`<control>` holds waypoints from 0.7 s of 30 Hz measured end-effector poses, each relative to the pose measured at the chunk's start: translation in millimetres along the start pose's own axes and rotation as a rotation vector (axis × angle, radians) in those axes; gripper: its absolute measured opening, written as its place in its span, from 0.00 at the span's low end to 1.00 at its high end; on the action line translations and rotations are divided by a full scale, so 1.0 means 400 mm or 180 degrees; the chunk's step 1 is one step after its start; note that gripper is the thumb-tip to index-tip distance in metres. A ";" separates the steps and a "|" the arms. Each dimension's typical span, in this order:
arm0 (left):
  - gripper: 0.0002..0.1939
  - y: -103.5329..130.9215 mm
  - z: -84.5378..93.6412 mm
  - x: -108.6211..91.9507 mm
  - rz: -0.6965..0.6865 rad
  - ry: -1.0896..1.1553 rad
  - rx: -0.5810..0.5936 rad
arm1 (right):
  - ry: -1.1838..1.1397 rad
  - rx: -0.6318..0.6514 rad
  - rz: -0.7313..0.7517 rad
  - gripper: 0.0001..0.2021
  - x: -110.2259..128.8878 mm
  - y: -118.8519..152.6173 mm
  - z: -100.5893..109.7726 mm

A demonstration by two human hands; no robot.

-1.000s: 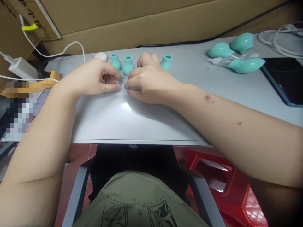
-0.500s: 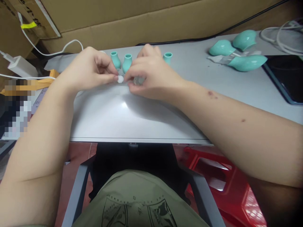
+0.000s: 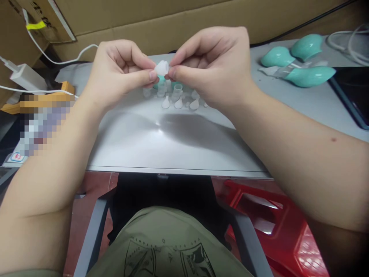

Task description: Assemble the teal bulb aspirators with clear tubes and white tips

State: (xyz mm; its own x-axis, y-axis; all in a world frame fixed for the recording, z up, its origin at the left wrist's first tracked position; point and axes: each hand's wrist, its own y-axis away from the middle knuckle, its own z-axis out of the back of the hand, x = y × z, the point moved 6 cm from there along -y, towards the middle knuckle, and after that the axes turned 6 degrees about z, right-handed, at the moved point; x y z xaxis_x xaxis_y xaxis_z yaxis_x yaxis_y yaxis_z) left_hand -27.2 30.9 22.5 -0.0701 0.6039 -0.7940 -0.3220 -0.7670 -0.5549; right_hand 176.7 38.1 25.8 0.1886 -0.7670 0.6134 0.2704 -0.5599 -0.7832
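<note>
Raised above the table, a small whitish translucent plastic cap-like piece [image 3: 162,68] sits between my two hands. My left hand [image 3: 123,69] pinches its left side between thumb and index finger. My right hand [image 3: 207,61] closes thumb and fingertips at its right edge; a further small part there cannot be made out. Below and behind the hands stand clear plastic cups [image 3: 177,91] and several white cone-shaped tips [image 3: 178,103]. Teal bulb bodies [image 3: 159,82] show only partly between the hands, the rest being covered.
At the back right lie three teal bulbs with clear nozzles [image 3: 311,76], near a dark phone [image 3: 353,92] and a coiled white cable [image 3: 343,48]. A white charger [image 3: 27,79] and an orange-yellow object [image 3: 66,89] are on the left. Cardboard [image 3: 129,25] walls the back.
Both hands have risen from the tabletop and come together around the whitish piece. The cups and cone-shaped tips that my right hand covered now show.
</note>
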 end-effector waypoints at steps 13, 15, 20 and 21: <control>0.24 -0.008 -0.006 0.010 0.0138 0.0007 0.0120 | 0.0247 0.0236 -0.0102 0.08 -0.003 0.008 0.003; 0.24 -0.003 -0.007 0.010 0.0153 -0.0001 0.0127 | 0.0221 0.0268 -0.0157 0.10 -0.004 0.007 0.004; 0.37 -0.011 -0.006 0.040 0.0304 -0.0016 0.0120 | -0.0112 0.0096 -0.0223 0.12 -0.004 0.007 0.000; 0.37 -0.012 -0.005 0.042 0.0314 -0.0031 0.0102 | -0.0190 0.0103 -0.0255 0.12 -0.005 0.009 -0.004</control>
State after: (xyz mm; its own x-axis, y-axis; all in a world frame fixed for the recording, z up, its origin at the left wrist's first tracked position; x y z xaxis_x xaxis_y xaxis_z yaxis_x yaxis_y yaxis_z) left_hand -25.1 44.5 11.3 -0.1122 0.5278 -0.8419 -0.3431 -0.8157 -0.4657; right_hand 175.9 37.2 21.6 0.2208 -0.6994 0.6797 0.3172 -0.6075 -0.7282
